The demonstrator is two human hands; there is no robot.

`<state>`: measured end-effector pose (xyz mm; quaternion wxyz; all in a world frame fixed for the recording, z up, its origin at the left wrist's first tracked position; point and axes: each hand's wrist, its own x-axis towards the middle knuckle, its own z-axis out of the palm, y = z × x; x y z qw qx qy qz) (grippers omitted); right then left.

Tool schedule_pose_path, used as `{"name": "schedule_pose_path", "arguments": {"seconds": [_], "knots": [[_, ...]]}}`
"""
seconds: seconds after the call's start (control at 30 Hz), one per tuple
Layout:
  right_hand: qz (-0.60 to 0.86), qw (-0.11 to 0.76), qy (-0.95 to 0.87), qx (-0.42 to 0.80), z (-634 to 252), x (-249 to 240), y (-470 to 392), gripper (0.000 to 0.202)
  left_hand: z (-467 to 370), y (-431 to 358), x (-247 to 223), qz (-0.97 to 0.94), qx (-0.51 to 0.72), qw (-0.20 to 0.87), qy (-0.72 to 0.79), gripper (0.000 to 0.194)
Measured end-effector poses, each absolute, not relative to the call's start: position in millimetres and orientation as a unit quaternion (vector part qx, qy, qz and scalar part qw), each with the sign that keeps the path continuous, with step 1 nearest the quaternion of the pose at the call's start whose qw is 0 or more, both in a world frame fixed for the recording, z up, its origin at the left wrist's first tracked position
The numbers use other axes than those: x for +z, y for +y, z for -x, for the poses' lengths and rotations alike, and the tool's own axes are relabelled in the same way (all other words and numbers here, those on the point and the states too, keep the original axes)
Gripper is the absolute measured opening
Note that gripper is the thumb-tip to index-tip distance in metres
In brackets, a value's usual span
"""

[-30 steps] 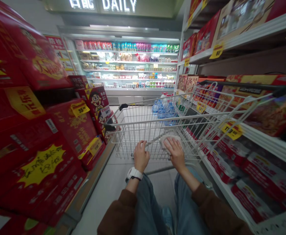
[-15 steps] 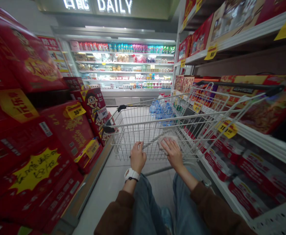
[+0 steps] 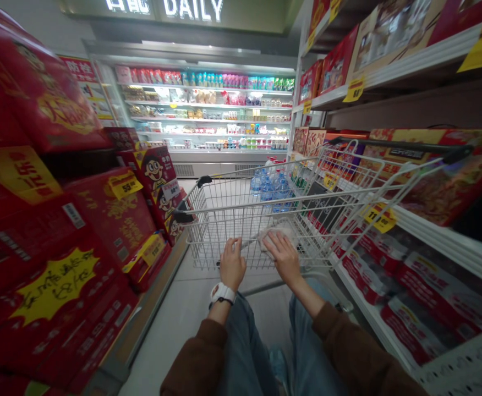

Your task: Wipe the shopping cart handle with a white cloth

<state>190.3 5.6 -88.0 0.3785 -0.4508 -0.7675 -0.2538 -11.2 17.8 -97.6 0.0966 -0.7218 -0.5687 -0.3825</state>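
A wire shopping cart stands sideways in front of me. My left hand, with a white watch on its wrist, is at the near side of the basket, its fingers bent round a thin grey rod that slants across the wires. To its right, my right hand presses a pale cloth against the cart's near wire side. Its fingers lie over the cloth and hide part of it.
Stacked red gift boxes line the left side. Shelves with boxed and packed goods rise close on the right. Large water bottles stand behind the cart. A lit chiller spans the back.
My right hand and the cloth have shifted a little to the left along the wires. My left hand has stayed in nearly the same place.
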Motion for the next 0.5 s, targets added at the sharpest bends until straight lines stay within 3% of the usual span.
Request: {"name": "schedule_pose_path", "arguments": {"seconds": [0.17, 0.3, 0.5], "knots": [[0.452, 0.419, -0.749, -0.243, -181, -59, -2, 0.080, 12, 16, -100, 0.727, -0.384, 0.084, -0.563, 0.068], [0.443, 0.438, -0.734, -0.270, -174, -39, 12, 0.074, 13, 15, -104, 0.731, -0.394, 0.076, -0.552, 0.070], [0.430, 0.398, -0.764, -0.269, -166, -85, 18, 0.067, 16, 17, -105, 0.736, -0.413, 0.062, -0.533, 0.067]]}}
